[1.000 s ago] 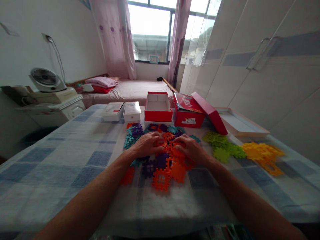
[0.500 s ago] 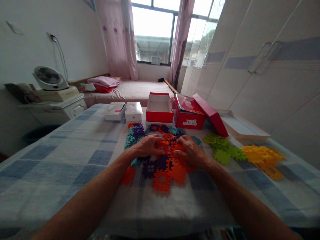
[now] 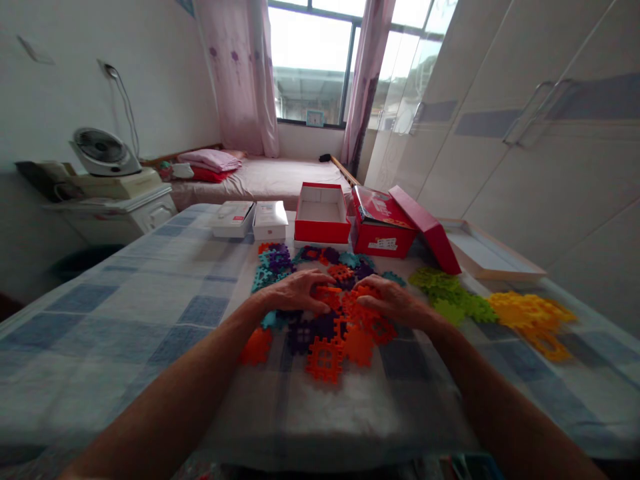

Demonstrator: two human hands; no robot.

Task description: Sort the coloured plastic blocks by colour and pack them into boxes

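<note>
Just under left hand (image 3: 296,291), orange tiles (image 3: 330,297)

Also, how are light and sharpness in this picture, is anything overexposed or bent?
Head view: the window is blown out white; the wardrobe lines bow from wide-angle distortion; the left hand and right hand on the orange pieces look dim and slightly soft.

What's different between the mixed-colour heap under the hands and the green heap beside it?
The mixed heap holds orange, purple and teal pieces; the green heap is one colour. The left hand and right hand rest on the mixed heap; the green heap lies untouched to its right. Both are notched flat plastic pieces on the checked tablecloth.
</note>
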